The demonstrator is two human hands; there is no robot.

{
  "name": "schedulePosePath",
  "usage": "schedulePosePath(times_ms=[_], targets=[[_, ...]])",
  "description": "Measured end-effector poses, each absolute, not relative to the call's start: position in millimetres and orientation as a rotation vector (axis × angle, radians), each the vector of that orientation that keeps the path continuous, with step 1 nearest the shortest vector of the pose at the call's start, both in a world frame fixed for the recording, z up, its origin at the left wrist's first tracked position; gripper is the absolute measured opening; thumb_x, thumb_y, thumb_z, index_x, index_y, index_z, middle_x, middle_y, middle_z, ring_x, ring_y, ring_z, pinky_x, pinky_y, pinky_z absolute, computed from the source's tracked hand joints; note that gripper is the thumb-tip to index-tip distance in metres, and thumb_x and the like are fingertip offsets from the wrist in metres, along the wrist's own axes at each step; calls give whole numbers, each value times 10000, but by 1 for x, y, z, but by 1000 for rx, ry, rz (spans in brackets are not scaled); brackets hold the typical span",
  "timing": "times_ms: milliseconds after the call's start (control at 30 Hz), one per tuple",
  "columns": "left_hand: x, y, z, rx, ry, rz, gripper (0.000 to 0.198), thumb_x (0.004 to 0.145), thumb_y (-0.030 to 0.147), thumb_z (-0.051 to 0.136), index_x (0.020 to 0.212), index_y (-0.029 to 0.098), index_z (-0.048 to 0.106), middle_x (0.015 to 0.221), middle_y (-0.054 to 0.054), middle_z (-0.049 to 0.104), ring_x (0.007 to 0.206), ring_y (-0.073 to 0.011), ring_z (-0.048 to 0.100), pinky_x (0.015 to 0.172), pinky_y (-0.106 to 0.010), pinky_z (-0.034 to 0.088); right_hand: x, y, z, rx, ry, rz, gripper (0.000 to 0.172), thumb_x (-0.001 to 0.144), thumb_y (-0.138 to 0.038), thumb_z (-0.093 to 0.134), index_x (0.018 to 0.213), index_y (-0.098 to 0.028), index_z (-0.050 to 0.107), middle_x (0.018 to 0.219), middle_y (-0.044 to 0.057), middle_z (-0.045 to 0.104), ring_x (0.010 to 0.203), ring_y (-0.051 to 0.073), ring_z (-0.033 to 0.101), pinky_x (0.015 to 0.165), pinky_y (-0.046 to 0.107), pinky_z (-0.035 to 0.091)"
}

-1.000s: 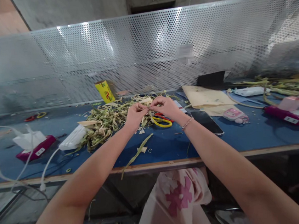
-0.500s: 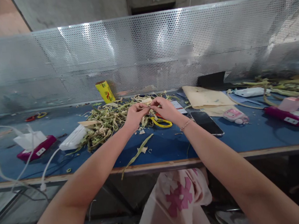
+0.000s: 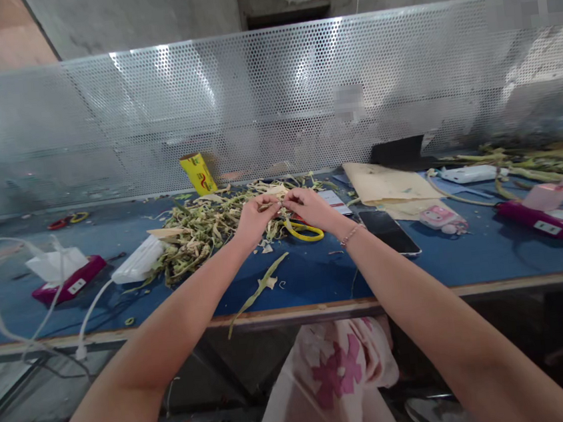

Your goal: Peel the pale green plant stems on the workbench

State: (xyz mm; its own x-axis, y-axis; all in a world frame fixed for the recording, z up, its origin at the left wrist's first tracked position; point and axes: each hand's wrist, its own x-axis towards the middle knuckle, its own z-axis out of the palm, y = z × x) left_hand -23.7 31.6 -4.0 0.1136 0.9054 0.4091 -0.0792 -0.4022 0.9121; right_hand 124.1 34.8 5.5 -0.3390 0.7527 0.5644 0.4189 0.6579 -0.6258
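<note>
Now the right hand (image 3: 313,210) sits slightly lower.

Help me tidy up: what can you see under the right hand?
A yellow loop and a red piece peek out below the right hand. What the hand itself covers cannot be seen.

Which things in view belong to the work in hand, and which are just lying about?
Likely in the work:
- left hand and right hand, fingertips close together; anything pinched is too small to tell
- pile of dried plant pieces by the hands

Probably just lying about:
- phone
- yellow box
- pink case
</note>
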Motion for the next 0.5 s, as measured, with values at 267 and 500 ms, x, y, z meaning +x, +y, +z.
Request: schedulePosePath(times_ms=[267, 500], targets=[[-22, 28, -1, 1502, 906, 1395, 215, 523, 166, 699, 649, 137, 527, 536, 35, 535, 509, -76, 516, 557, -215, 432, 124, 34, 3, -954, -1840, 589, 113, 703, -218, 530, 602, -167, 529, 545, -18, 511, 511, 94, 440, 522, 243, 358], [-21, 28, -1, 1577, 882, 1420, 179, 515, 158, 681, 614, 136, 533, 541, 28, 551, 514, -76, 516, 546, -204, 396, 123, 37, 1, -871, -1573, 1076, 158, 595, -256, 669, 574, -160, 545, 503, -28, 521, 476, 77, 467, 509, 237, 402]])
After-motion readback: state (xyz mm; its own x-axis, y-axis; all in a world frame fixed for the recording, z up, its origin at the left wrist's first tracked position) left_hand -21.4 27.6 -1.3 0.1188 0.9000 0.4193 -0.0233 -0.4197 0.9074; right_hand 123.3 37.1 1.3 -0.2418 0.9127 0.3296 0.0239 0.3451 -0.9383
